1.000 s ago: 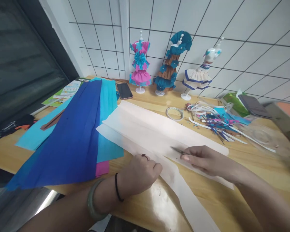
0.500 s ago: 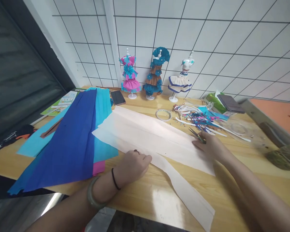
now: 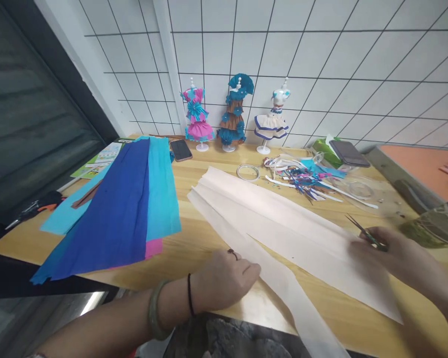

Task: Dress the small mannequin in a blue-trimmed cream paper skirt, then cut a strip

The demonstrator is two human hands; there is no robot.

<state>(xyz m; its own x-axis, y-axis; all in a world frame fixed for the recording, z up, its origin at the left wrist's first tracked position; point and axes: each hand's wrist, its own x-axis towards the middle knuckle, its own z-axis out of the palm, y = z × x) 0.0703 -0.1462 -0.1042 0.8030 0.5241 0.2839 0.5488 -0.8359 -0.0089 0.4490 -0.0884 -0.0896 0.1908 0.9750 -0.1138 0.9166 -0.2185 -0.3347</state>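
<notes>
A long sheet of pale pinkish-white crepe paper [image 3: 283,219] lies slantwise across the table, with a cut running along its near side. The partly cut strip hangs toward the table's front edge, still joined to the sheet at the left. My left hand [image 3: 226,278] is closed on the edge of that strip, thumb and fingers pinched together. In my right hand [image 3: 399,251] is a small pair of scissors [image 3: 362,229], blades pointing up and left. That hand is at the sheet's right end, fingertips against the paper.
Blue crepe paper [image 3: 115,209] and turquoise crepe paper [image 3: 164,194] lie on the left. Three small dress forms, including a pink one [image 3: 199,119], stand along the wall. A ring of tape [image 3: 248,172], paper scraps [image 3: 306,179] and a phone [image 3: 181,150] rest behind the sheet.
The white crepe paper has shifted right and toward me, off the turquoise paper. Both hands have moved right and nearer, the right hand still holding the scissors.
</notes>
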